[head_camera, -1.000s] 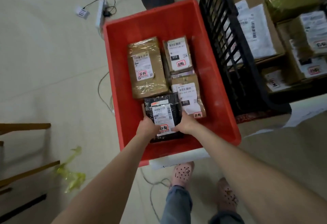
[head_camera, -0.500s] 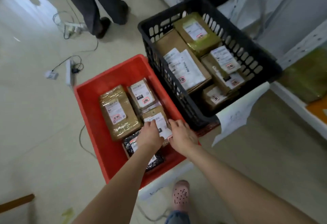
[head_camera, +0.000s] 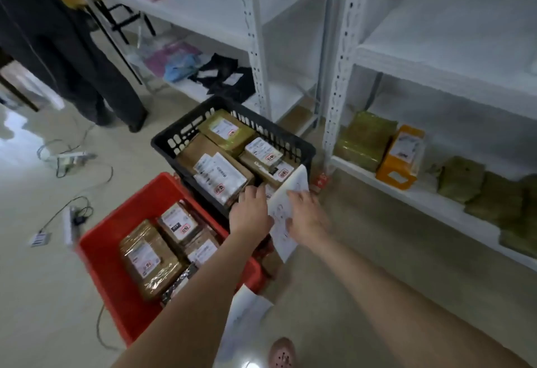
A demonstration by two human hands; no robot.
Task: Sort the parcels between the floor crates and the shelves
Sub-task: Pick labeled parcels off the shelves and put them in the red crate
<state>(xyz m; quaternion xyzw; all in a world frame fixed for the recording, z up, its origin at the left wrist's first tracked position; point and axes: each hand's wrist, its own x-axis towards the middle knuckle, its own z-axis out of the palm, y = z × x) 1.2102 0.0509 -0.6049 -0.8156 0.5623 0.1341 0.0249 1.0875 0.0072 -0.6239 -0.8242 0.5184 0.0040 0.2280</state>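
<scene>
A red crate on the floor holds several brown taped parcels and a dark one. Behind it stands a black crate full of brown labelled parcels. A white paper sheet hangs on the black crate's near corner. My left hand reaches over that crate's near rim, fingers toward the big labelled parcel, holding nothing I can see. My right hand lies with spread fingers on the paper sheet. The white shelves rise at the right.
The lowest right shelf carries green-wrapped parcels and an orange box. A person in dark trousers stands at the upper left. Cables and a power strip lie on the floor to the left. My pink shoe is at the bottom.
Both hands have left the parcels in the red crate and moved up and right to the black crate's near edge. The view has swung up toward the shelves.
</scene>
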